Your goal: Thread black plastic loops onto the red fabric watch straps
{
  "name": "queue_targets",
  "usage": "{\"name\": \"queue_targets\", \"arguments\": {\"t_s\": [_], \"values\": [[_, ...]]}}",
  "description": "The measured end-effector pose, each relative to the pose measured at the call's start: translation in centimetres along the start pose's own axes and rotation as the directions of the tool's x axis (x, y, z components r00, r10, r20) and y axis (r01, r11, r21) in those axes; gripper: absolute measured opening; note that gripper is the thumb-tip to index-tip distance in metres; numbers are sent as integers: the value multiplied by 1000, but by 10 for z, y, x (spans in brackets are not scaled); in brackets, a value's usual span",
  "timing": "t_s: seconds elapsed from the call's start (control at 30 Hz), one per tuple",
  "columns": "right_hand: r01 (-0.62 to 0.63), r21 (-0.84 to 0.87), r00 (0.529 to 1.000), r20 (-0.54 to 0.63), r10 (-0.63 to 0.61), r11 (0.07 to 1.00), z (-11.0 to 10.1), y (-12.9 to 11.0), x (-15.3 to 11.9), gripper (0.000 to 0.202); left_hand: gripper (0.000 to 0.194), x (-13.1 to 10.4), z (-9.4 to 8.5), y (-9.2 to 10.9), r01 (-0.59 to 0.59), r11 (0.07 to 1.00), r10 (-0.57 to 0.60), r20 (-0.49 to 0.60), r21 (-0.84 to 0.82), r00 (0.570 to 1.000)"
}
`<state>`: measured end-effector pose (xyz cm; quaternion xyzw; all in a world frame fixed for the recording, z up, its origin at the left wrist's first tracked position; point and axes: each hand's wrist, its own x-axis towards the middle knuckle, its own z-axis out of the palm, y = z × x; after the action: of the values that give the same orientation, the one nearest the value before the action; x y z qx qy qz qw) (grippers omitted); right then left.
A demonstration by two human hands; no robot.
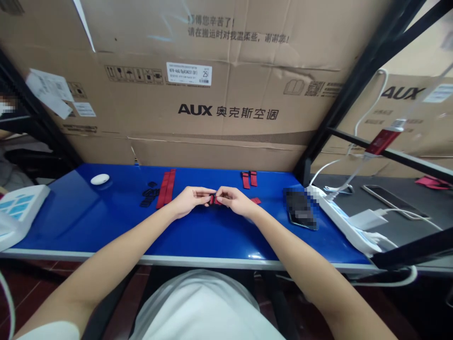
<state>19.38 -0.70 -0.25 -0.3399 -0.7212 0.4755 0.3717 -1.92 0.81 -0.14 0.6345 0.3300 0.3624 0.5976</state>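
Observation:
Both hands meet over the middle of the blue table [219,241]. My left hand [189,200] pinches a small black buckle [213,199] with red strap in it. My right hand [235,199] grips the red strap [218,201] just beside the buckle. A red strap end [255,201] shows to the right of my right hand. Left of my left hand lie long red straps [166,189] side by side, and beside them several black buckles [150,194]. Two short red straps with black buckles [246,180] lie behind my right hand.
A dark phone [300,210] lies at the table's right, beside a white power strip [345,224] with cables. A round white object [99,179] is at the back left, a white device [21,212] at the left edge. Cardboard [226,141] stands behind the table, between black frame posts.

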Motion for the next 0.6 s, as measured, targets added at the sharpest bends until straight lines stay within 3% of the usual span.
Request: {"name": "queue_targets", "arguments": {"t_s": [0.13, 0.23, 0.33, 0.6], "values": [[57, 140, 996, -83, -46, 989, 6, -1, 2, 23, 39, 1, 4, 4, 44, 993, -50, -54, -110, 997], [81, 59, 994, -84, -76, 995, 12, -3, 3, 24, 40, 0, 9, 5, 91, 986, -98, -45, -141, 994], [106, 9, 986, -129, -104, 994, 11, -2, 4, 21, 37, 0, 11, 6, 110, 989, -114, -33, -102, 993], [132, 239, 981, -169, -93, 962, 0, -9, 0, 22, 31, 5, 15, -5, 92, 995, -87, -105, 44, 991]]}}
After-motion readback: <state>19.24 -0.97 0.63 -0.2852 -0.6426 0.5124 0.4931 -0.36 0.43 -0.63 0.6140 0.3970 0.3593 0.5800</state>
